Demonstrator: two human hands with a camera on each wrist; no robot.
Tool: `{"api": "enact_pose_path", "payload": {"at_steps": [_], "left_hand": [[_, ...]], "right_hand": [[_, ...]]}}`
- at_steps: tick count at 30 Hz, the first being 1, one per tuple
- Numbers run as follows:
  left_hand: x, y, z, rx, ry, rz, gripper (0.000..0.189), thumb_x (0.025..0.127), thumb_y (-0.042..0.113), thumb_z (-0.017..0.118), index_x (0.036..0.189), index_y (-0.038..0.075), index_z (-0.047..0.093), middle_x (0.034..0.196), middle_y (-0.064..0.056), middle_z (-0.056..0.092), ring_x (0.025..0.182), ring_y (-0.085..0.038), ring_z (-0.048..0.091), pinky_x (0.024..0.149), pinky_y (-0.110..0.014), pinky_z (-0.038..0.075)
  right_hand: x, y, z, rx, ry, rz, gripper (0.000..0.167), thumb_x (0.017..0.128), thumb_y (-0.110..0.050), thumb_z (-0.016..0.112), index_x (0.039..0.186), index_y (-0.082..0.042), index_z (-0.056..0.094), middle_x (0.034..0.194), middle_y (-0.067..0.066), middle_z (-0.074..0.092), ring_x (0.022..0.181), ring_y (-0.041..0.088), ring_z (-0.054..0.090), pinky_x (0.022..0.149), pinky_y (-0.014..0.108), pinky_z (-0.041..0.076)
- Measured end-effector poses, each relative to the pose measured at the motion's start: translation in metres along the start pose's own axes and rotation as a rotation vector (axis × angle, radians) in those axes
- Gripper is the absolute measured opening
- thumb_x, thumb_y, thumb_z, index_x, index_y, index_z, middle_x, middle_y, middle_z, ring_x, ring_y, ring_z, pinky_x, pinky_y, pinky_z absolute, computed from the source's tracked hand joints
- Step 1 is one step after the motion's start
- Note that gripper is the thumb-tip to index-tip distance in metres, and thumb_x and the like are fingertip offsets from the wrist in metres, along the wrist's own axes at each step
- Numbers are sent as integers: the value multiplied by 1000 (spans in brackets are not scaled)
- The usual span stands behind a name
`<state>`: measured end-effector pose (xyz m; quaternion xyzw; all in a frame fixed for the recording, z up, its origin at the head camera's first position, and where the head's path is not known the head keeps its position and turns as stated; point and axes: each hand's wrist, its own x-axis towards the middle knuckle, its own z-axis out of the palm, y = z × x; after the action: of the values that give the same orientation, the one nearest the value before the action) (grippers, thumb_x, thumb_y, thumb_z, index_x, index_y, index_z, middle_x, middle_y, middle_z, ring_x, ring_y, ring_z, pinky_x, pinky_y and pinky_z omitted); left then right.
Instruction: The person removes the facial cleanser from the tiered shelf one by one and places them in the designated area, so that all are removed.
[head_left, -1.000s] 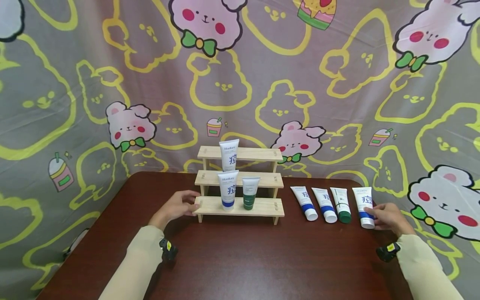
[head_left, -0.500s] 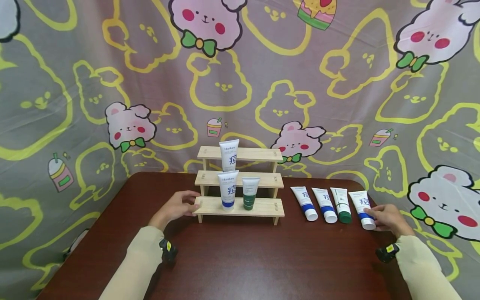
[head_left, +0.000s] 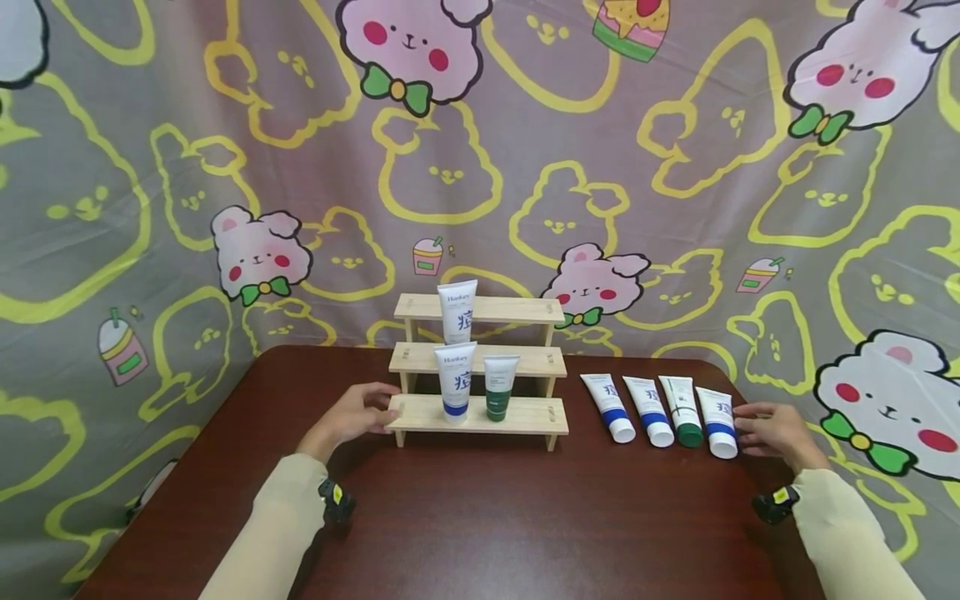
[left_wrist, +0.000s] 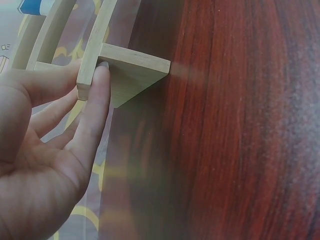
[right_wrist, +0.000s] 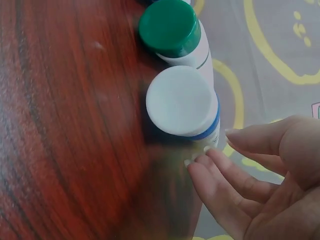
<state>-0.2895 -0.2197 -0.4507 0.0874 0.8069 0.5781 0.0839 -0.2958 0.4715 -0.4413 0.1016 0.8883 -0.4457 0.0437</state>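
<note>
At the left end of a three-step wooden display rack [head_left: 536,410], my left hand [head_left: 356,414] pinches the lowest board; the left wrist view shows thumb and fingers on either face of the board [left_wrist: 91,67]. On the right, a white tube with a blue band [head_left: 716,414] lies on the table, its white cap [right_wrist: 179,100] facing me. My right hand [head_left: 776,435] is just to the right of this tube, its fingers loosely bent with fingertips right at the tube's side. Left of it lies a white tube with a green cap [head_left: 681,404].
Two more blue-banded tubes [head_left: 609,407] lie farther left in the same row. The rack bears a white tube [head_left: 457,308] on a rear step, and a blue-banded tube [head_left: 454,379] and a green-and-white tube [head_left: 499,385] on the lowest. A patterned curtain [head_left: 480,192] hangs behind the table [head_left: 540,517].
The rightmost tube has shifted left, closer beside the green-capped tube, and my right hand has let go of it. My left hand stays on the rack.
</note>
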Motion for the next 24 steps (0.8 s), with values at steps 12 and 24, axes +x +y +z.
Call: {"api": "enact_pose_path", "payload": {"at_steps": [12,24], "left_hand": [[1,-2,1,21,22,-27,45,94,-4,68,137,-11,55,119,-27,61,86,-18,68,78,-36,67],[1,-2,2,11,33,-38,46,94,-4,68,138,-10,56,120,-28,63,85,-17,68,77,-35,67]], "right_hand": [[1,-20,5,-25,40,-42,57,104,-23,61,139,19,46,105,25,70,76,14,70,69,35,67],[-3,-82,35,-95,8,-183,56,104,-33,61,139,11,54,138,39,54,98,34,73,83,47,67]]}}
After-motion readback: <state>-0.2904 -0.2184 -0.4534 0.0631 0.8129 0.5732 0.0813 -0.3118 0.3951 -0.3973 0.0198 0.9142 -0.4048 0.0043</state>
